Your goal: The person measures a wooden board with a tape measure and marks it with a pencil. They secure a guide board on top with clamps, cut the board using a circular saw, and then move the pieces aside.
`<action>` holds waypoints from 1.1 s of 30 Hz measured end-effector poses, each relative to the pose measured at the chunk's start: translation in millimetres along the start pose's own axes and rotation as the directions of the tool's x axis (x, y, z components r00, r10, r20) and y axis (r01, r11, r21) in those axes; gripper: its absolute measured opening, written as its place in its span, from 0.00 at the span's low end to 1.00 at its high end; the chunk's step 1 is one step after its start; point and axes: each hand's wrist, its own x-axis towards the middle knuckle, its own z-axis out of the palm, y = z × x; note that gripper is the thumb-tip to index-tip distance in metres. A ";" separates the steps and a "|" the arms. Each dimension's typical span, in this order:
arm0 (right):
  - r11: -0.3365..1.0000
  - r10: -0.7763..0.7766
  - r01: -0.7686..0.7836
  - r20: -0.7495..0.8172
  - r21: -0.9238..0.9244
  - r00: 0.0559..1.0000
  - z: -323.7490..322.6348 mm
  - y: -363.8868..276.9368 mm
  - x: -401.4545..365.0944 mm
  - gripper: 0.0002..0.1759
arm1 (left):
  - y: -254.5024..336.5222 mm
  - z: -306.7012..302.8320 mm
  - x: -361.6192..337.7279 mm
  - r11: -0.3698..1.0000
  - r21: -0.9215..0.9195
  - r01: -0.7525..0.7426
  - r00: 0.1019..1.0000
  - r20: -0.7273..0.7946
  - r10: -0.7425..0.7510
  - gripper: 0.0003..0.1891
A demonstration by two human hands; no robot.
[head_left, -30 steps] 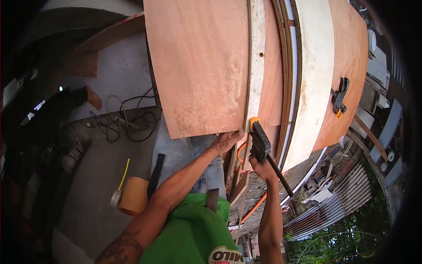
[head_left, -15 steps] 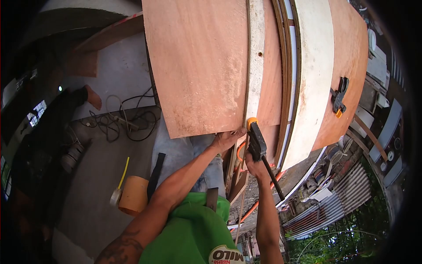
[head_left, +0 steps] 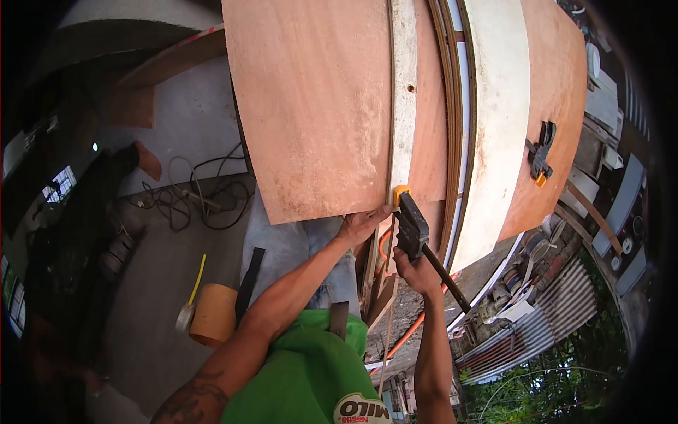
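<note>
My right hand (head_left: 418,273) is wrapped around the grip of a black and orange bar clamp (head_left: 412,227). The clamp's orange pad lies on the near end of a pale wooden strip (head_left: 403,134), and its bar slants down to the right. Beside the clamp, my left hand (head_left: 364,225) grips the near edge of a plywood sheet (head_left: 311,120), fingertips close to the strip's end; some of its fingers are hidden at the edge. The strip runs lengthwise over the plywood, which has sawdust-like patches on it.
A second bar clamp (head_left: 542,154) sits on the plywood further right, past a white board (head_left: 498,106). To the left, tangled cables (head_left: 187,201), a tape measure (head_left: 186,316) and an orange-brown cylinder (head_left: 215,314) lie on the floor. A person's bare foot (head_left: 147,160) shows beyond.
My right hand has shifted slightly down and right on the clamp, and the bar's lower end has swung a little right. My left hand stays at the plywood edge.
</note>
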 end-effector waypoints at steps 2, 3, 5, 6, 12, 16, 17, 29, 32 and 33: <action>0.996 -0.001 0.005 -0.042 0.094 0.999 -1.2 1.9 -0.8 0.14 | -0.5 1.8 0.2 1.000 -0.030 -0.007 1.000 -0.029 0.007 0.29; 0.996 -0.002 0.006 -0.042 0.092 0.999 -1.9 -0.5 -1.1 0.14 | -2.2 2.9 0.4 0.998 -0.060 -0.011 0.998 -0.055 0.008 0.29; 0.982 0.082 -0.087 0.037 0.168 0.996 1.2 -7.7 -3.8 0.15 | -4.6 2.0 2.3 0.997 -0.083 0.004 1.000 -0.018 -0.006 0.28; 0.982 0.082 -0.087 0.036 0.167 0.996 9.0 -10.7 -4.4 0.15 | -4.7 1.2 3.2 0.995 -0.102 0.019 1.000 0.018 -0.018 0.28; 0.998 -0.009 0.018 -0.137 0.059 0.991 28.9 -6.0 -6.4 0.16 | -1.8 1.5 3.8 0.988 -0.123 0.097 0.994 0.066 -0.089 0.31; 1.000 -0.011 0.012 -0.137 0.008 0.990 26.9 -11.3 -6.8 0.17 | -2.2 1.4 4.2 0.997 -0.070 0.022 0.999 0.045 -0.019 0.33; 0.999 -0.037 0.031 -0.204 -0.034 0.978 30.4 -10.0 -5.3 0.17 | -2.6 1.7 4.0 0.996 -0.085 0.024 0.999 0.046 -0.020 0.33; 0.996 -0.080 0.067 -0.263 -0.059 0.961 39.5 -14.2 -4.9 0.19 | 8.0 -1.5 1.2 0.996 -0.075 0.058 0.998 0.041 -0.055 0.32; 0.999 -0.028 0.020 -0.171 -0.047 0.985 35.6 -6.0 -4.8 0.23 | 5.6 -1.0 0.5 0.998 -0.051 0.046 0.998 0.037 -0.044 0.31; 0.995 -0.065 0.049 -0.207 -0.081 0.976 38.3 0.1 -1.2 0.20 | 4.0 -0.5 1.0 0.999 -0.028 0.044 0.999 0.033 -0.043 0.31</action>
